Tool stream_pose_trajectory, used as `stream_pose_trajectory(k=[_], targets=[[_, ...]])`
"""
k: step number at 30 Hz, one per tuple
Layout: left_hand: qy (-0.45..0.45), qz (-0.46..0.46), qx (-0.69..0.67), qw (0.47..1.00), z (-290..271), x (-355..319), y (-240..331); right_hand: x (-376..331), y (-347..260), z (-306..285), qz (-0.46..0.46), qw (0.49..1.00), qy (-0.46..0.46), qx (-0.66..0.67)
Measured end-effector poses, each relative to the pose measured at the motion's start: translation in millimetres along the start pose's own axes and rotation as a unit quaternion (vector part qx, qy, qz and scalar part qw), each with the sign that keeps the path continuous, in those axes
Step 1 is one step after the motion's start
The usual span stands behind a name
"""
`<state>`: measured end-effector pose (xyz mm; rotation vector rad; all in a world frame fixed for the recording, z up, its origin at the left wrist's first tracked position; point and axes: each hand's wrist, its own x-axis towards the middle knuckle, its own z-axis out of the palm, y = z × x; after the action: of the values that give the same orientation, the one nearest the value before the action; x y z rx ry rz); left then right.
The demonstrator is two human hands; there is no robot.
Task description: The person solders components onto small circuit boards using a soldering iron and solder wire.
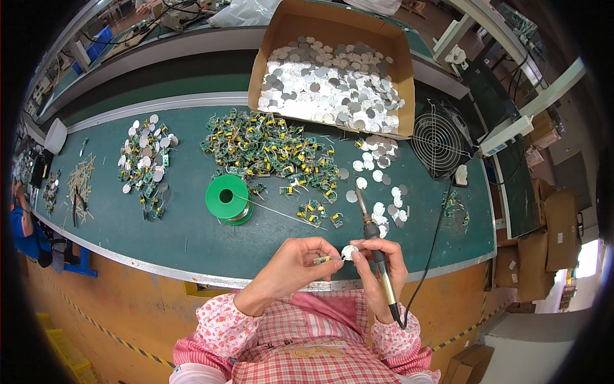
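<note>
My left hand (293,264) pinches a small circuit board (323,260), which is partly covered by the fingers. Between the thumb and fingertips of my right hand (387,267) is a round white disc (349,252), touching or almost touching the board's end. That same hand carries a soldering iron (378,257), its tip slanting up and away over the bench. Left of the iron, a green solder spool (220,200) lies on the green bench, with a thin straight strand of solder stretching right from it.
Behind the spool is a heap of circuit boards with yellow parts (268,146). A cardboard box (409,96) of discs stands at the back, and a round fan grille (438,137) to its right. Finished-looking board-and-disc pieces (147,153) are piled left. The iron's black cable (430,262) crosses the bench's front edge.
</note>
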<state>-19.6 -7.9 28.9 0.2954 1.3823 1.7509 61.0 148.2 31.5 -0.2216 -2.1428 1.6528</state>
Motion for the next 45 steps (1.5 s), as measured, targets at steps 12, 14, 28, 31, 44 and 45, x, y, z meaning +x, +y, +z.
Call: stream_pose_trajectory(k=[12,14,28,31,44,45], targets=[[0.019,0.010,0.029,0.999,-0.9,0.5,-4.3,-2.5,0.4,0.7,-0.029,0.999,-0.014,0.002],[0.026,0.036,0.037,0.998,-0.5,1.9,-8.5,-1.9,-0.4,1.6,-0.028,0.999,-0.016,0.006],[0.088,0.121,0.032,0.988,-1.2,7.1,-21.4,4.9,2.6,-3.0,-0.044,0.997,-0.060,-0.035],[0.055,0.075,0.118,0.989,-9.1,5.4,-20.4,8.4,4.6,-4.5,-0.087,0.991,-0.076,-0.066],[0.108,0.004,-0.069,0.992,-16.8,15.8,-9.5,-7.4,-23.7,-21.6,-0.058,0.993,0.090,-0.044],[0.118,0.011,-0.086,0.989,-17.1,17.1,-10.4,-10.2,-23.3,-23.2,-0.058,0.993,0.088,-0.045]])
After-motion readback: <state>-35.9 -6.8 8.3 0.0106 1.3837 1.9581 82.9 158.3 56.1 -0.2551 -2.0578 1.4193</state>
